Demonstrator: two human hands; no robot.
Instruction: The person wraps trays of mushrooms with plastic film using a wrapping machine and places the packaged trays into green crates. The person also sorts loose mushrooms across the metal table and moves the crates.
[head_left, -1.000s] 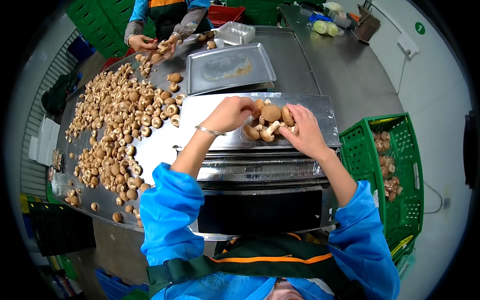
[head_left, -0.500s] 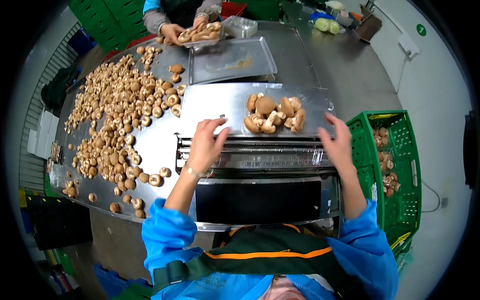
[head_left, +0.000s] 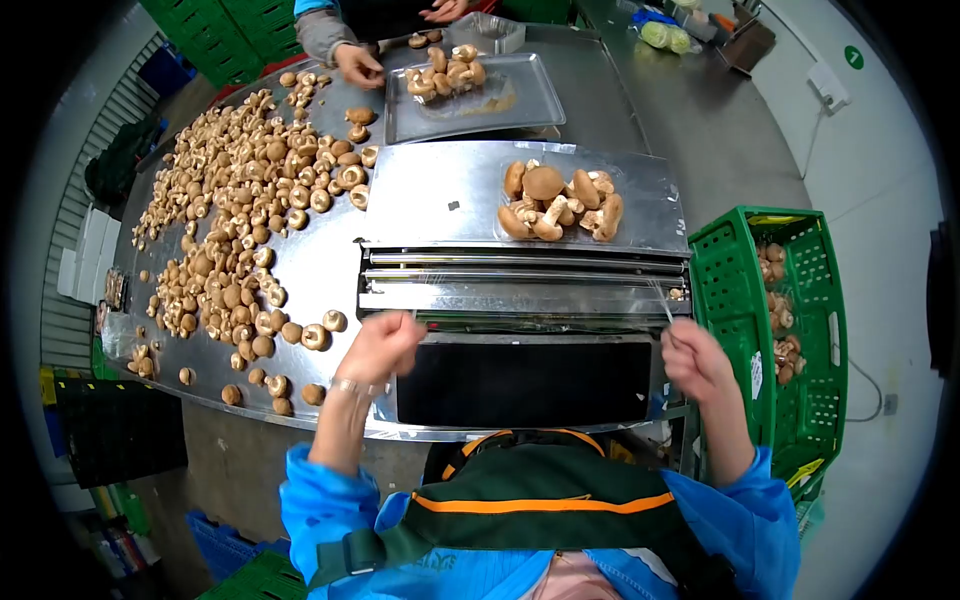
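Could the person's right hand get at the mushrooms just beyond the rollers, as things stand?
Probably yes: mostly low rollers lie between the right hand and the mushrooms, with nothing tall in the way. It seems to grip clear film, though, and would likely release that first.

Both hands [head_left: 382,347] in fists on clear film [head_left: 664,300] near metal rollers [head_left: 520,273], brown mushrooms [head_left: 545,184] atop the metal plate [head_left: 430,190] beyond.

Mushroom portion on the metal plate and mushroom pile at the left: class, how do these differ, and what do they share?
Size: the mushroom portion is a small cluster; the mushroom pile holds far more.
Layout: the portion is bunched together, while the pile spreads widely, with strays around its edges.
Place: the portion sits on the metal plate; the pile lies on the metal table.
Shared: both show brown caps and pale stems.
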